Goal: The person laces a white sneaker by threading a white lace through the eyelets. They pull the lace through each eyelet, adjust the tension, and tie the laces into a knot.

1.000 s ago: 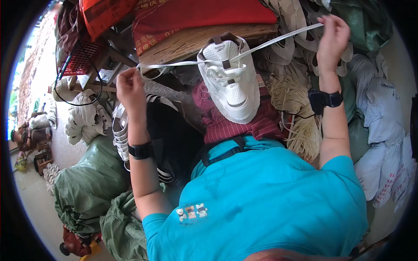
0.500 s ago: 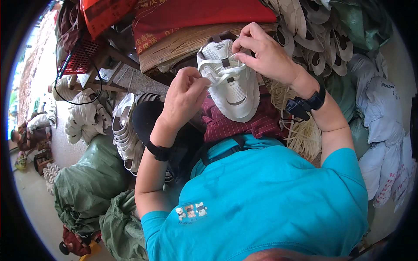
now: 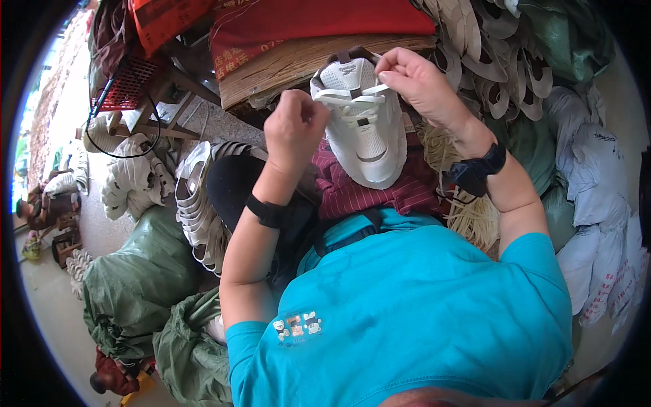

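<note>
Along the top edge, a red cloth (image 3: 319, 17) with pale printed marks lies over a wooden board (image 3: 285, 68), and an orange-red printed bag (image 3: 166, 17) sits at its left above a red wire basket (image 3: 125, 85). Green sacks (image 3: 135, 285) are heaped at lower left, white sacks with red print (image 3: 597, 224) at right, and stacks of pale shoe soles (image 3: 502, 61) at upper right. More stacked soles (image 3: 196, 203) lie beside the left forearm.

On the lap, over a maroon striped cloth (image 3: 366, 193), lies a white sneaker (image 3: 363, 132), toe toward the person. A white lace (image 3: 352, 98) runs across its upper part. The left hand (image 3: 295, 129) is clenched, just beside the shoe's left edge, its fingers closed on the lace end there. The right hand (image 3: 417, 81) is at the shoe's top right corner, its fingers (image 3: 390, 68) pinching the lace's other end, touching the shoe. Both wrists wear black bands.
</note>
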The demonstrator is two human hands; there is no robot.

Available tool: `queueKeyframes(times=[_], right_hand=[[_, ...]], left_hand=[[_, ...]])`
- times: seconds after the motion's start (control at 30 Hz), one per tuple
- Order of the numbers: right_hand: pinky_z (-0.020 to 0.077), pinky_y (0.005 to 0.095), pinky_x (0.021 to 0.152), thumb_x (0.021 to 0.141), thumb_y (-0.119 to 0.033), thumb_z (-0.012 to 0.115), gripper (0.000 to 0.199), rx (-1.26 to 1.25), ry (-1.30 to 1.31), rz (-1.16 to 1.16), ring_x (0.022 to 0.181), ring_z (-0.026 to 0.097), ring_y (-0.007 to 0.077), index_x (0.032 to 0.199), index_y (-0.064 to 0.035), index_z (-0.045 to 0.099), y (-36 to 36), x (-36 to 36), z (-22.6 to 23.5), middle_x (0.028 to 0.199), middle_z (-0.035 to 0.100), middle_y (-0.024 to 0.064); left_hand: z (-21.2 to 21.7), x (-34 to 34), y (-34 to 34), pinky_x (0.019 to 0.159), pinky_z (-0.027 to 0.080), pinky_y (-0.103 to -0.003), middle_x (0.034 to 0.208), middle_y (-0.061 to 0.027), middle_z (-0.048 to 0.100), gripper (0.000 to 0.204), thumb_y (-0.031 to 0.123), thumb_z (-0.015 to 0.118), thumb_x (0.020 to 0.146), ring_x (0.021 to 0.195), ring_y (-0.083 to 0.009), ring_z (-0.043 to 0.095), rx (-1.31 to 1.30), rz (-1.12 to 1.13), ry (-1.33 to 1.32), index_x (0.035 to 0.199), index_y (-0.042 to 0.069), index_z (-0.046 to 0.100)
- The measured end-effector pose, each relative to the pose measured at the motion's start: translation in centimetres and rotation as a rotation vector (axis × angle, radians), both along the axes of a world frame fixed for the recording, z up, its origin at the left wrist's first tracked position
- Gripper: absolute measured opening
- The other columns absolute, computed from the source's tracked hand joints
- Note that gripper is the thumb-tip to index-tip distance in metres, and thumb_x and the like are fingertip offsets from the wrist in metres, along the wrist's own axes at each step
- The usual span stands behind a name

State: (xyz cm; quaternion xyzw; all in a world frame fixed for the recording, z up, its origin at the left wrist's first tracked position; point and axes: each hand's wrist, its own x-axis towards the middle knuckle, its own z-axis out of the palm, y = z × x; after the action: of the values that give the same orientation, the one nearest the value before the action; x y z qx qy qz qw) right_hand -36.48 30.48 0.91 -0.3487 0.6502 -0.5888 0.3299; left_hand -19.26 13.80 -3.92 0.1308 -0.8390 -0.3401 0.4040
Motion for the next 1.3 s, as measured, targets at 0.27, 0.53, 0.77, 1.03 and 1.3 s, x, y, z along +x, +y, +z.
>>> queueKeyframes(times=[0.27, 0.53, 0.77, 1.03, 1.3], right_hand=[[0.0309, 0.0162, 0.049, 0.096, -0.013, 0.061, 0.015, -0.145, -0.112, -0.277, 0.059, 0.04, -0.0018, 0.109, -0.0056, 0.06, 4.3, -3.3, 2.7, 0.081, 0.053, -0.007], [0.0481, 0.0226, 0.062, 0.093, -0.014, 0.064, 0.028, 0.175, 0.389, -0.116, 0.067, 0.055, 0.0071, 0.121, -0.0091, 0.063, 3.4, -1.3, 2.2, 0.092, 0.06, 0.0011], [0.0535, 0.0422, 0.072, 0.087, -0.011, 0.066, 0.015, 0.026, 1.026, 0.046, 0.083, 0.065, 0.0313, 0.102, -0.0076, 0.062, 0.9, 0.8, 2.1, 0.097, 0.054, 0.0102], [0.0515, 0.0411, 0.07, 0.092, -0.007, 0.061, 0.015, 0.098, 1.02, 0.075, 0.081, 0.063, 0.0336, 0.105, -0.0037, 0.054, 0.7, 2.2, 2.6, 0.091, 0.056, 0.0123], [0.0445, 0.0333, 0.056, 0.094, -0.017, 0.065, 0.018, 0.056, 0.874, 0.068, 0.061, 0.056, 0.0211, 0.081, -0.0061, 0.059, 0.1, 1.6, 1.8, 0.074, 0.057, 0.0046]], left_hand=[[-0.7, 1.2, 2.1, 0.056, 0.047, -0.023, 0.073, -0.0031, 0.058, 0.015, 0.001, 0.07, 0.089, 0.061, -0.0081, 0.057, 0.13, -0.185, -0.064, 0.094, 0.003, 0.055], [0.8, 0.3, 0.6, 0.063, 0.046, -0.023, 0.098, -0.0058, 0.053, 0.026, 0.001, 0.075, 0.082, 0.068, -0.0095, 0.053, 0.363, -0.052, 0.025, 0.104, 0.002, 0.061], [3.3, -0.6, 0.9, 0.065, 0.048, -0.028, 0.099, -0.0079, 0.051, 0.02, 0.005, 0.075, 0.079, 0.076, -0.019, 0.053, -0.025, -0.129, -0.1, 0.096, 0.005, 0.065], [3.2, 1.3, 1.9, 0.057, 0.047, -0.031, 0.077, -0.0088, 0.057, 0.016, 0.008, 0.073, 0.084, 0.062, -0.0207, 0.055, 0.344, -0.146, -0.264, 0.094, 0.003, 0.061], [2.4, 3.0, 1.8, 0.058, 0.048, -0.037, 0.075, -0.0134, 0.056, 0.011, 0.006, 0.069, 0.086, 0.065, -0.0306, 0.057, 0.054, -0.346, -0.18, 0.091, 0.002, 0.06]])
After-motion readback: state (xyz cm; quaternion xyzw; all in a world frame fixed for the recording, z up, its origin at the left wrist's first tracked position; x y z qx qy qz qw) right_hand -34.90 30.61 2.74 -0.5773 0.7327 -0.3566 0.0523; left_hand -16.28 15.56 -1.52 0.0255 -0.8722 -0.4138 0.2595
